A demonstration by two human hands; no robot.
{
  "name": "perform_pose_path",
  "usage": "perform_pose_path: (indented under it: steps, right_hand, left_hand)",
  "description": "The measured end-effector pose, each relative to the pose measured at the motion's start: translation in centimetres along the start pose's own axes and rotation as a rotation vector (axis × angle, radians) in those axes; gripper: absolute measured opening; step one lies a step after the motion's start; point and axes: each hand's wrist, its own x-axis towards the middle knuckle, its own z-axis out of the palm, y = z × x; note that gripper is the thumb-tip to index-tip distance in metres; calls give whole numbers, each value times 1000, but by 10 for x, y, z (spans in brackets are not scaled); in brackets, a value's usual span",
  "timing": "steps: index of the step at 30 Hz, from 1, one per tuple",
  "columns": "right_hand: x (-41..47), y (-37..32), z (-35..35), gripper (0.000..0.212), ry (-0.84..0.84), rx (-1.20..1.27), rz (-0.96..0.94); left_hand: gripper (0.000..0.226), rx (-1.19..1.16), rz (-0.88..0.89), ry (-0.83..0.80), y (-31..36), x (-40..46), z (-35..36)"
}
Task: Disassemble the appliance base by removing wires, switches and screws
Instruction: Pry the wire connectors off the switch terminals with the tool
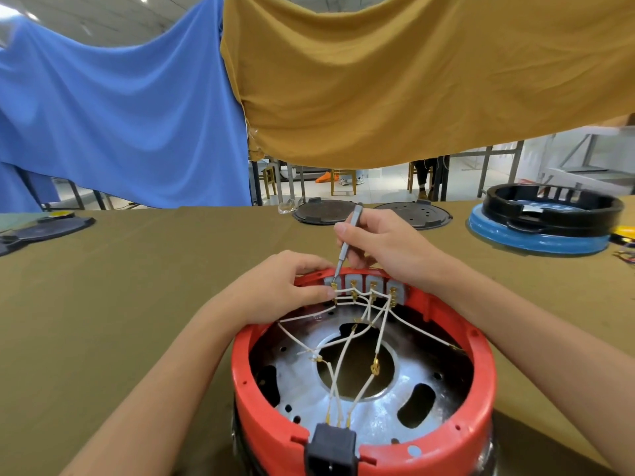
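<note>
Red appliance base [364,438] upside down at near edge of olive-covered table [137,286], open side up, metal plate [343,407] with large centre hole visible inside

Row of four grey switches [366,286] set in far wall of base, brass spade terminals on their inner faces. White wires [343,359] fanning from those terminals across the plate, several ending in loose brass connectors, three running down to black power socket [331,448] clipped in near rim

Left hand [281,290] resting on far-left rim, fingers curled over the edge, thumb and fingertip pinching a wire terminal at leftmost switch

Right hand [385,245] above far rim, clenched around grey slim screwdriver [347,242], held pen-style, tip angled down onto top of leftmost switch, just beside left fingertips. Cannot tell whether tip sits on a screw or on the terminal

Elsewhere on table: two dark round plates [324,211] and [414,214] past the hands, side by side; black ring housing [553,207] stacked on blue round part [536,238] at far right; another dark flat piece [44,231] at far left; small bundle of coloured wires [625,255] at right edge

Blue cloth [120,115] and mustard cloth [412,80] hanging behind table, chairs and a seated person's legs visible under them
</note>
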Motion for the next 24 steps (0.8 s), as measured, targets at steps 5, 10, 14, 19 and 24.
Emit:
perform_pose_path:
  steps: [5,10,14,19,24]
  right_hand:
    - [-5,-4,4,20,34,-116,-119]
    - [-7,-5,3,20,79,-154,-143]
    - [-7,-4,2,19,78,-135,-131]
    - [-7,-5,2,20,67,-134,-127]
    - [-6,-5,3,19,64,-160,-133]
  left_hand:
    - [24,-8,-4,4,1,-1,0]
    - [25,-25,-10,-9,3,-1,0]
    - [26,-34,-13,-12,2,-1,0]
    - [27,-27,-17,-7,2,0,0]
    - [27,-15,-19,-5,3,-2,0]
